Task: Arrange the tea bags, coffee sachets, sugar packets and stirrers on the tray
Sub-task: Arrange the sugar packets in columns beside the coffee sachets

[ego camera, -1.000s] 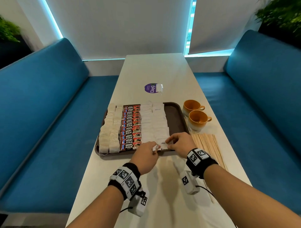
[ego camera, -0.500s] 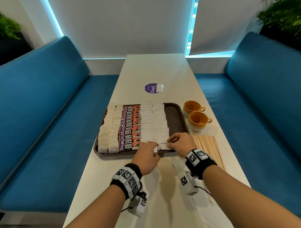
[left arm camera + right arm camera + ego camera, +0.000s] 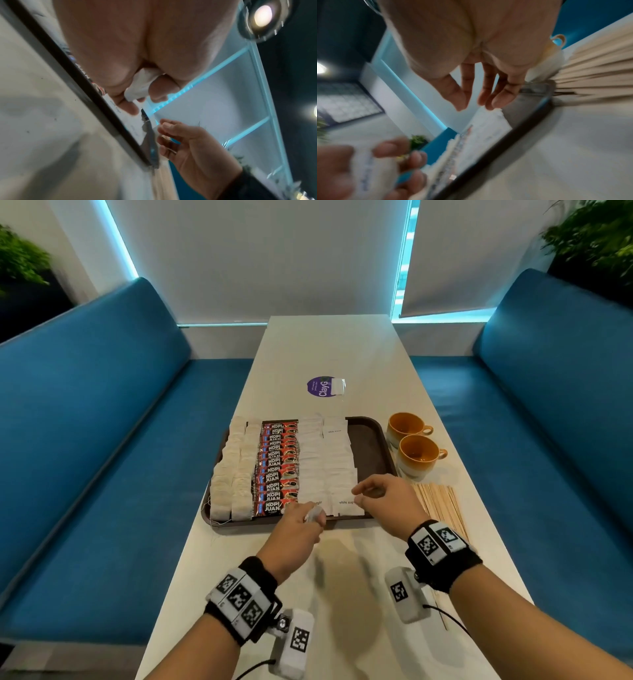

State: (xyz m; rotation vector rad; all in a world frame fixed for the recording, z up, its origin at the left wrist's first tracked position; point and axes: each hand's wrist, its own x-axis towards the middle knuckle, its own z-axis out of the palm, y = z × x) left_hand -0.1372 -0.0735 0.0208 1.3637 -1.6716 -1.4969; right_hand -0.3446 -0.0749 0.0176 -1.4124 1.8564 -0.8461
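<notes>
Right hand (image 3: 383,501) lifted off sugar packets (image 3: 329,470), left hand (image 3: 296,529) gripping spares

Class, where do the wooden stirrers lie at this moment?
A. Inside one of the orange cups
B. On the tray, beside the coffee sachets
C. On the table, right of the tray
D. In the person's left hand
C: the wooden stirrers lie bundled on the table, off the tray.

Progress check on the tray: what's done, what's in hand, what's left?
Done: tea bags, coffee sachets and two columns of sugar packets lie in rows on the tray. In hand: the left hand holds spare white packets at the near rim; the right hand hovers empty. Left: the stirrers lie on the table, and the tray's right strip is bare.
</notes>
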